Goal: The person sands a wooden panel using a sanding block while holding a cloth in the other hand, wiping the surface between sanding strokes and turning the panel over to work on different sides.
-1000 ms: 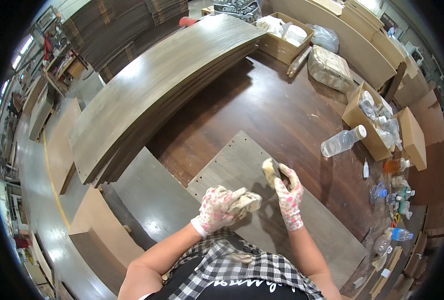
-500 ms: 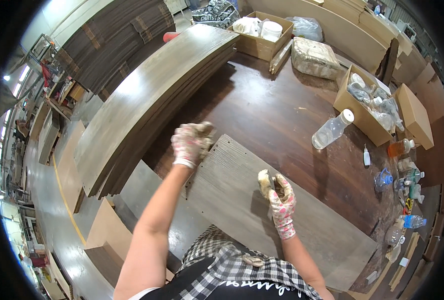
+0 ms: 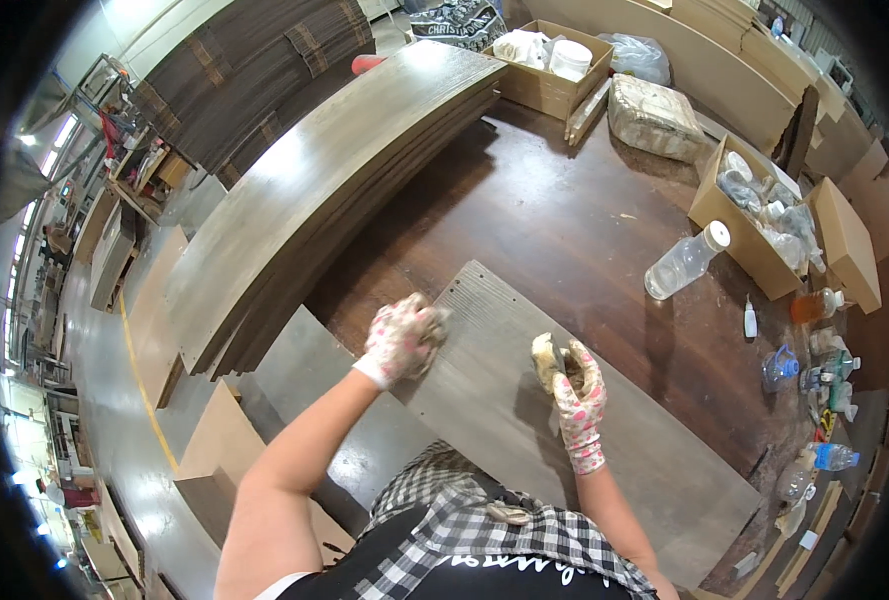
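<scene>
Half a second on, the person's left hand [image 3: 399,340] has slid nearer along the left end of the grey board [image 3: 500,395], while the right hand [image 3: 578,400] hangs in much the same place over the board's middle. The board lies slantwise across the near part of the dark table [image 3: 565,225], its left end beside the left hand and its other end running off near and to the right.

Judging by the left hand's place at the end, rubbing along that edge calls for light, even pressure, fingers kept low and level, and care around the small dark holes near the far corner. The right hand does best kept raised, as it is, so that nothing drags over the face.

Nearest, the checked apron [image 3: 555,535] and the arms cover the board's near edge. The right hand's fingers and thumb curl around what looks like a pale, stained pad [image 3: 546,362]; its underside is hidden. Farther off, the left hand is blurred: its fingers seem bunched, but one cannot tell whether they are clamped on anything. The stack of boards [image 3: 335,170], far left, hides the table behind it, and the contents of the open box [image 3: 748,260], far right, are hard to sort out.
</scene>
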The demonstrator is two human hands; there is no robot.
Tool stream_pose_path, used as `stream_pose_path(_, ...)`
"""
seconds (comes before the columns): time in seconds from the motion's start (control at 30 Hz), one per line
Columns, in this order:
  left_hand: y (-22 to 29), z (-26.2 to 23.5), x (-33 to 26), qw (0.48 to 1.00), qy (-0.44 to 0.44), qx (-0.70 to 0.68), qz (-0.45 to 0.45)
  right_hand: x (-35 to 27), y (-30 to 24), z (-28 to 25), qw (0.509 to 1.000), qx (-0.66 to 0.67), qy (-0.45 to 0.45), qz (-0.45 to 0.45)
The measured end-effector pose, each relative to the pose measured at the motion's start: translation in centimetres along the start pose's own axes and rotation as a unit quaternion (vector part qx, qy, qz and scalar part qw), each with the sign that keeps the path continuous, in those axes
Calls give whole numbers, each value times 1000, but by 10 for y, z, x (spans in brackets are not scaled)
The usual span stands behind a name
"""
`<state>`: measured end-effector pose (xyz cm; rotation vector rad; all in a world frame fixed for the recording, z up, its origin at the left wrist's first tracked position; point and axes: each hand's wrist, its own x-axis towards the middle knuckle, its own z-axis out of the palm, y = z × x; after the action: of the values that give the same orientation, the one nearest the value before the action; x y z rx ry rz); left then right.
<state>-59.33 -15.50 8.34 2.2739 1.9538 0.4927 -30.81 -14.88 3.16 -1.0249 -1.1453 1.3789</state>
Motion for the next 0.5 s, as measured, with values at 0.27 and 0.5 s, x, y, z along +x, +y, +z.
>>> stream_pose_path(0.27, -54, -92, -45, 932, -160, -100, -309, 1, 10, -4, 999, 31, 10, -18)
stream_pose_path(0.5, 25, -6, -46, 999, -12, -14, 45, -1, 0, 0, 1000, -8, 8, -20)
